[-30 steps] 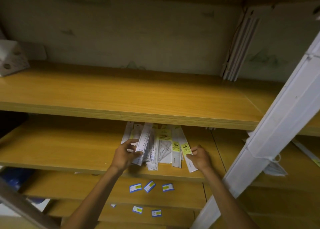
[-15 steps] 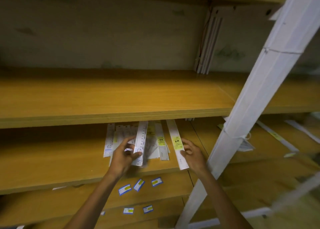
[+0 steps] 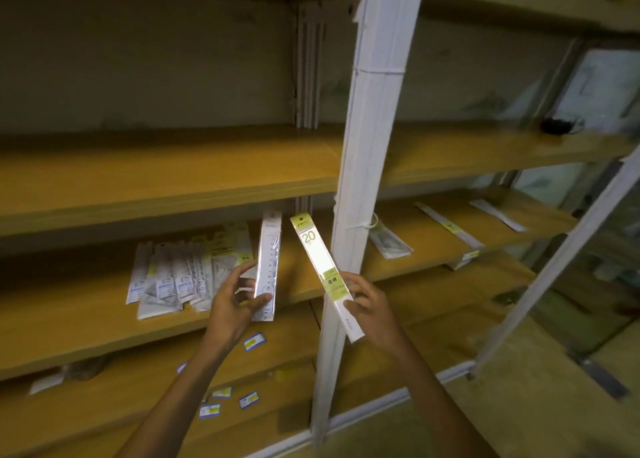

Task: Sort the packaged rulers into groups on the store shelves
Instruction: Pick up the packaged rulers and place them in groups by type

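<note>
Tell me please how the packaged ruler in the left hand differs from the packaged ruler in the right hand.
The ruler in the left hand is in clear wrap, so its scale marks show; the ruler in the right hand is in a white pack with yellow-green labels and a large "20". The first stands almost upright; the second leans, top end to the left. The left hand grips near the bottom end; the right hand holds lower-middle. Both are long, narrow and lifted off the shelf.
</note>
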A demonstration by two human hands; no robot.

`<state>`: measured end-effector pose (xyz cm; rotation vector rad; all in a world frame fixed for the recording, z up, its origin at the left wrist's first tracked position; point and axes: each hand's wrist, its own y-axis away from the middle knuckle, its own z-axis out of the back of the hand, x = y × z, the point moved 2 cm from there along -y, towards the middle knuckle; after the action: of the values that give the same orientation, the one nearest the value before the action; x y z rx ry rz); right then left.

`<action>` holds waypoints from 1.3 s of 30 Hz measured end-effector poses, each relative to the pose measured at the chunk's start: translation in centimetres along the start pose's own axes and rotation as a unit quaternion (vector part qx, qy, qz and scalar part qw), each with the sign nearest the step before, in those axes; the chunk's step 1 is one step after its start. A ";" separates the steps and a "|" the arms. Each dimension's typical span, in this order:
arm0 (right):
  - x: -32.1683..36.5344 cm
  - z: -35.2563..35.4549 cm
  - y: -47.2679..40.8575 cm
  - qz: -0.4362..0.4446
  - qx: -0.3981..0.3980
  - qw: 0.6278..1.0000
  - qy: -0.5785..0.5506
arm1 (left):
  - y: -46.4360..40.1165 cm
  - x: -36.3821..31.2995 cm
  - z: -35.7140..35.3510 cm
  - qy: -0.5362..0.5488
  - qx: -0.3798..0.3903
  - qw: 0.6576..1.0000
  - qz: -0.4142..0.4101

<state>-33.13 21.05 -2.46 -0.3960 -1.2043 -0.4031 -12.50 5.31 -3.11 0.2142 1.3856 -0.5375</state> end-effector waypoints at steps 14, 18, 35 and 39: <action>-4.9 16.6 11.7 -0.014 -0.038 0.998 -0.046 | 13.2 -5.3 -14.2 -0.002 0.036 0.999 -0.030; -6.5 22.3 12.6 -0.022 -0.107 0.993 -0.046 | 12.5 -7.1 -19.6 -0.001 0.069 0.997 -0.019; -13.0 41.7 1.1 -0.071 -0.214 0.974 -0.019 | -2.3 -9.2 -42.7 0.028 0.096 0.995 -0.006; -14.5 43.7 -3.8 -0.094 -0.202 0.975 -0.027 | -5.7 -9.0 -45.2 0.018 0.071 0.997 0.008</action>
<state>-74.87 40.86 -2.45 -0.6468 -1.2158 -0.8119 -55.54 22.80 -2.02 0.3506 1.3800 -0.6213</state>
